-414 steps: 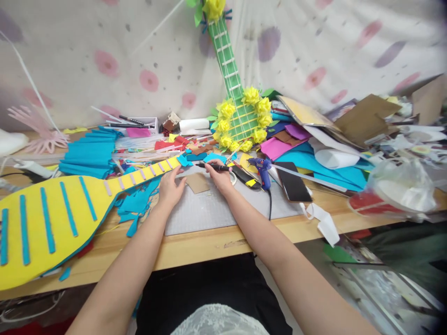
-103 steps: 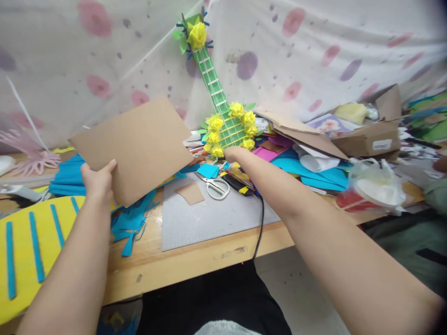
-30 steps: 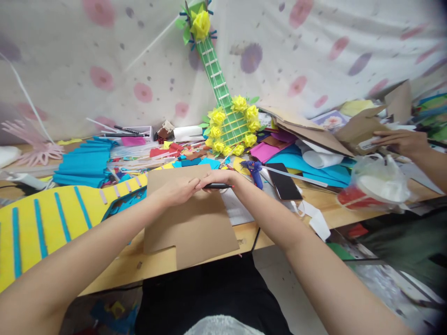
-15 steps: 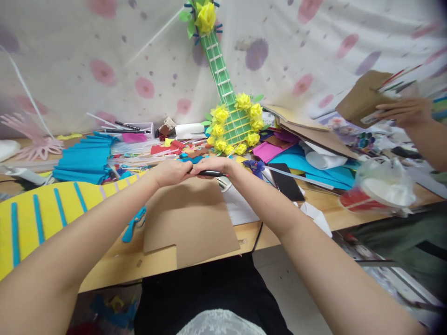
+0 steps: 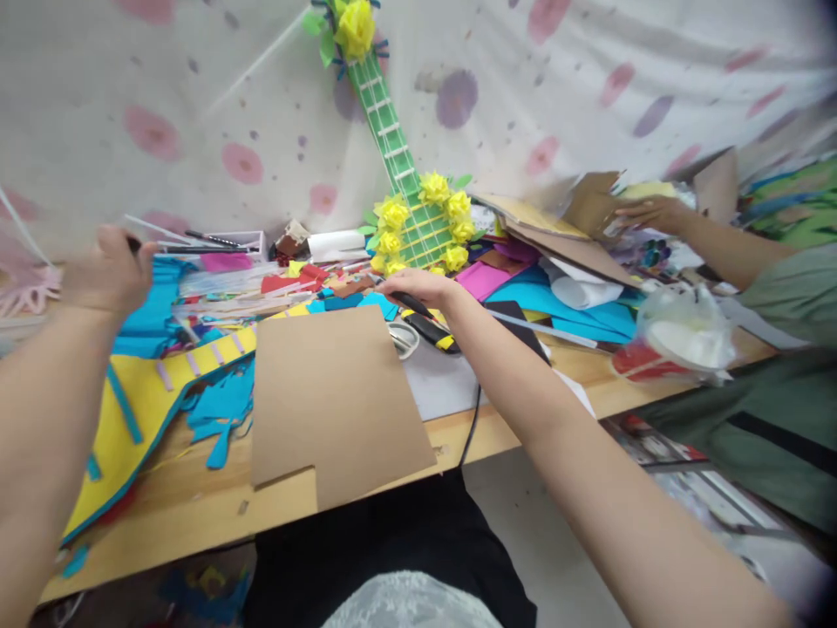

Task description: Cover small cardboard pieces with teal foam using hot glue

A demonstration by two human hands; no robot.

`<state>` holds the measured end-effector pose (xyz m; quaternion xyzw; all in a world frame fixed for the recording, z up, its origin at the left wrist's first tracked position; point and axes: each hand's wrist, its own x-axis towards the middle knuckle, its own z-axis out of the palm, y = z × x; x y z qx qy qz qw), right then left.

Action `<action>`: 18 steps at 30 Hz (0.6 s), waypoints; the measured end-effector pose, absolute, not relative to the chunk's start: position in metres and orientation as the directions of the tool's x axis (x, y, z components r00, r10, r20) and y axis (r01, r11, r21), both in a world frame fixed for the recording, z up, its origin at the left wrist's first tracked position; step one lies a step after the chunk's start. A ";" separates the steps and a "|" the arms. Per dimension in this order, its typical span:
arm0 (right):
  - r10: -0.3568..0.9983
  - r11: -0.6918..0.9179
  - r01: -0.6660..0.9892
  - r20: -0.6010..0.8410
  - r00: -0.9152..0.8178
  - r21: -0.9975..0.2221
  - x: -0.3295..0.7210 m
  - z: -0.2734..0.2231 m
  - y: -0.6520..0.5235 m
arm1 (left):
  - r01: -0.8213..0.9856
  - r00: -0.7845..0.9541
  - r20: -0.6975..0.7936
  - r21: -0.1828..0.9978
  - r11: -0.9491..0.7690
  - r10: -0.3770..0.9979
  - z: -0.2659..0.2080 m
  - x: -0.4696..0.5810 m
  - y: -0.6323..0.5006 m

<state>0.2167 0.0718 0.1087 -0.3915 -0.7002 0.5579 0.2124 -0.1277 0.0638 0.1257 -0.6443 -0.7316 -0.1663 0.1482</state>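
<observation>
My right hand [image 5: 418, 286] is closed around a black pen [image 5: 411, 303] above the far edge of a brown cardboard sheet [image 5: 333, 392]. That sheet lies flat, with a notch cut at its near left corner. My left hand [image 5: 108, 272] is up at the far left, closed on a small black piece [image 5: 133, 245] that looks like the pen's cap; most of it is hidden by the fingers. Just below my right hand lie a yellow and black utility knife [image 5: 432, 332] and pale-handled scissors [image 5: 405, 342].
A green paper guitar with yellow flowers [image 5: 400, 170] leans on the back curtain. At left lies a yellow striped cutout [image 5: 153, 410] beside blue scraps [image 5: 226, 406]. A co-worker's hand [image 5: 654, 214] holds cardboard at right, behind a plastic-wrapped red bucket [image 5: 673, 349].
My hands were together on the black pen; now they are apart. The left has swung far left with the small black piece. The co-worker's hand has lowered its cardboard.
</observation>
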 end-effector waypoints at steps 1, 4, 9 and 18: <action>0.807 0.064 0.291 -0.122 -0.578 -0.954 0.212 0.102 0.073 | 0.984 -0.176 0.452 0.048 0.174 0.874 0.126 -0.133 0.065; 0.835 0.079 0.195 -0.042 -0.549 -0.978 0.180 0.083 0.079 | 0.995 -0.097 0.455 0.041 0.088 0.885 0.120 -0.122 0.073; 0.926 0.193 0.181 0.119 -0.357 -0.964 0.144 0.062 0.083 | 0.936 0.054 0.336 0.310 -0.165 0.940 0.089 -0.080 0.075; 0.872 0.398 0.223 0.292 -0.393 -0.890 0.158 0.051 0.070 | 0.726 0.224 0.248 0.603 -0.331 0.943 0.045 -0.037 0.023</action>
